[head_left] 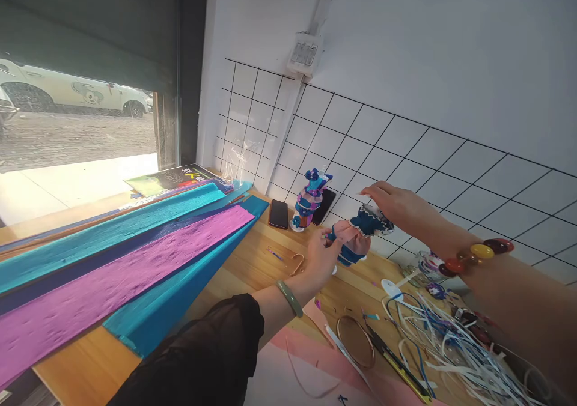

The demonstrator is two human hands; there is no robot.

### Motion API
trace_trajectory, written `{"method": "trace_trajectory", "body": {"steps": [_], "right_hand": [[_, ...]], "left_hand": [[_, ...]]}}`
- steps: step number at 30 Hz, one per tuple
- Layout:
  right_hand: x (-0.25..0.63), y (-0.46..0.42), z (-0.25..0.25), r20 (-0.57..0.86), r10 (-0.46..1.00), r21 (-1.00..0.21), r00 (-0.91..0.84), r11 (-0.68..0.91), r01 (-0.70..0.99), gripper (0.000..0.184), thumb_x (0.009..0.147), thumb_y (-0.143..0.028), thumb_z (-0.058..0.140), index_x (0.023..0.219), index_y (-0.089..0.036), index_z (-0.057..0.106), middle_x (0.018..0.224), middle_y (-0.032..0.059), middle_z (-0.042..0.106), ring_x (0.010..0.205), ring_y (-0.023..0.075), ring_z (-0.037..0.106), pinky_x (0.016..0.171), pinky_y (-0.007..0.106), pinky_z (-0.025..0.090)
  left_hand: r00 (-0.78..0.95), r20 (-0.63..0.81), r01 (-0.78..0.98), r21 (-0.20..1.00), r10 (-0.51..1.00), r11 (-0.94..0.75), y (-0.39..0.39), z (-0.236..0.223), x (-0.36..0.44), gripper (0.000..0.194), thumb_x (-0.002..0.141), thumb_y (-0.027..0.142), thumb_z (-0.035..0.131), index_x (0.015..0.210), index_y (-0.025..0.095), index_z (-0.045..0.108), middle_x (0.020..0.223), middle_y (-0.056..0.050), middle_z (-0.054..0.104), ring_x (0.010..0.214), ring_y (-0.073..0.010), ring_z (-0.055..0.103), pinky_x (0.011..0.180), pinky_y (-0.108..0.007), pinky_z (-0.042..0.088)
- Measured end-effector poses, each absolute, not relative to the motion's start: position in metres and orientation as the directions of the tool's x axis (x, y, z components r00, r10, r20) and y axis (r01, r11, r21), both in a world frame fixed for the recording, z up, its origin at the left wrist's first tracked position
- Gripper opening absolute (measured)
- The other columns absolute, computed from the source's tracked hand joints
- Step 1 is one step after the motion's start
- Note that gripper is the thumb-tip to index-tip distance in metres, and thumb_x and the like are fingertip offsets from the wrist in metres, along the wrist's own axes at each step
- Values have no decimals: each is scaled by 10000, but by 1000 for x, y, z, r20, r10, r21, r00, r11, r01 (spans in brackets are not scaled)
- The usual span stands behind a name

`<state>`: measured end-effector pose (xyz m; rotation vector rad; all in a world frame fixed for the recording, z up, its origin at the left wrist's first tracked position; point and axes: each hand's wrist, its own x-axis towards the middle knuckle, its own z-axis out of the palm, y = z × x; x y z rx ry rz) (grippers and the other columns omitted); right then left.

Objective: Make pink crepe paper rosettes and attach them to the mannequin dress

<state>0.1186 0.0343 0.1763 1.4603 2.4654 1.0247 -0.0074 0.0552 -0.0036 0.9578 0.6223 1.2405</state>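
Note:
My left hand pinches the lower side of a small paper doll with a pink skirt and a dark blue top. My right hand reaches in from the right and grips the doll's blue upper part with closed fingers. The doll is held above the wooden table. A green bangle sits on my left wrist and a bead bracelet on my right. A finished doll in blue and purple stands upright on the table just behind.
Long sheets of crepe paper in magenta, teal and blue lie across the left. A phone lies flat; another leans on the wire grid. Paper strips, a wire ring and a utility knife lie at right.

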Motion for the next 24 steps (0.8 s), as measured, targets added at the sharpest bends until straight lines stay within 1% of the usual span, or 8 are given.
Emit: {"method": "trace_trajectory", "body": {"steps": [3, 6, 9, 11, 15, 18, 21, 24], "right_hand": [[123, 36, 181, 230, 798, 616, -557, 324, 718, 491, 714, 14, 373, 1174, -137, 454, 1099, 130, 556, 770, 195, 598, 572, 272, 424], [122, 35, 185, 183, 787, 647, -589, 355, 675, 462, 729, 0, 371, 1159, -138, 464, 1087, 131, 565, 780, 201, 600, 573, 275, 419], [115, 31, 185, 146, 775, 672, -615, 379, 636, 422, 752, -8, 354, 1137, -134, 475, 1082, 134, 570, 780, 205, 601, 605, 294, 423], [109, 28, 183, 142, 769, 678, -623, 383, 628, 408, 760, -3, 345, 1119, -138, 484, 1074, 133, 575, 815, 213, 602, 648, 307, 429], [102, 24, 181, 140, 766, 677, -628, 388, 625, 372, 793, -26, 345, 1110, -154, 490, 1062, 127, 587, 865, 225, 600, 708, 325, 434], [101, 24, 181, 149, 772, 675, -618, 377, 634, 374, 796, -25, 348, 1116, -155, 491, 1073, 126, 590, 871, 230, 604, 733, 338, 435], [100, 25, 180, 173, 773, 657, -610, 371, 656, 360, 816, -46, 354, 1134, -156, 484, 1091, 127, 588, 921, 235, 599, 758, 341, 435], [98, 26, 177, 221, 775, 630, -593, 351, 693, 328, 847, -87, 355, 1145, -141, 481, 1090, 133, 592, 921, 233, 603, 752, 337, 441]], "left_hand": [[243, 99, -497, 867, 965, 37, 47, -1, -7, 413, 701, 354, 654, 1048, 177, 517, 634, 8, 554, 536, -94, 510, 473, -186, 372], [247, 82, -502, 863, 966, 55, 38, 4, -10, 436, 719, 383, 630, 1082, 189, 485, 671, 7, 551, 515, -80, 496, 440, -174, 364], [283, 90, -507, 859, 955, 69, 32, 8, -12, 440, 740, 430, 590, 1092, 204, 454, 731, 3, 550, 463, -68, 481, 380, -174, 342], [303, 86, -513, 854, 949, 87, 30, 6, -12, 439, 750, 454, 566, 1091, 208, 442, 779, -4, 555, 423, -58, 473, 357, -180, 338], [302, -16, -528, 829, 953, 182, 31, 1, -10, 408, 775, 430, 537, 1091, 200, 422, 838, -21, 564, 404, -52, 493, 349, -182, 334], [325, -24, -564, 798, 945, 214, 33, 2, -9, 422, 760, 407, 561, 1094, 200, 406, 835, -24, 576, 422, -74, 537, 330, -173, 297], [363, -26, -586, 770, 931, 250, 35, 3, -8, 478, 727, 388, 604, 1106, 187, 392, 773, -17, 586, 413, -93, 553, 313, -166, 250], [367, -35, -618, 737, 929, 272, 38, 1, -6, 495, 694, 355, 640, 1087, 171, 402, 714, 1, 577, 396, -85, 544, 317, -160, 254]]}}
